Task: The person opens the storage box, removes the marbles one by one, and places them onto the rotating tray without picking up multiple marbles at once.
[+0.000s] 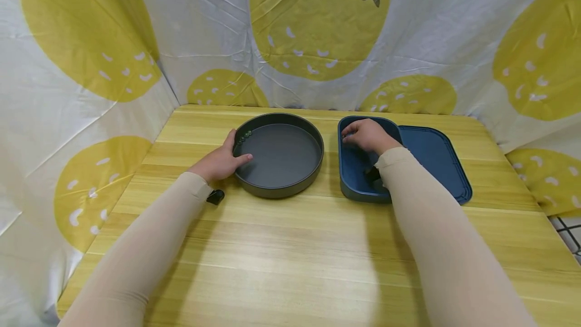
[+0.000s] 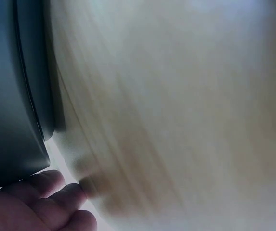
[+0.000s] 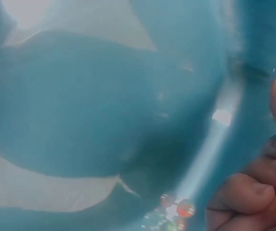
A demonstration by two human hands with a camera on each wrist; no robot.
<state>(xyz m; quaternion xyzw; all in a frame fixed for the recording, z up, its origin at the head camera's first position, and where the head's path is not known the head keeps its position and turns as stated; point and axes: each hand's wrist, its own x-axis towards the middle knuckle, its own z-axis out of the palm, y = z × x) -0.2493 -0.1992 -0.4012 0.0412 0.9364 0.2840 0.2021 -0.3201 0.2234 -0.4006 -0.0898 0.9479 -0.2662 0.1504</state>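
Observation:
A round dark grey pan (image 1: 279,158) sits on the wooden table, with a small cluster of green beads (image 1: 244,138) along its left inner wall. My left hand (image 1: 222,160) grips the pan's left side, thumb over the rim and fingers outside against the wall. To the right, my right hand (image 1: 368,136) reaches down into a blue rectangular container (image 1: 356,175), near its left wall. Its fingers (image 3: 246,192) are curled; what lies between the fingertips cannot be made out. Small orange, clear and green beads (image 3: 176,211) show beside it on the container's floor.
A flat blue lid (image 1: 431,155) lies right of the container, partly behind it. Black wrist-camera parts (image 1: 215,197) show under the left wrist. A lemon-print curtain (image 1: 317,24) hangs along the back and left of the table (image 1: 290,246).

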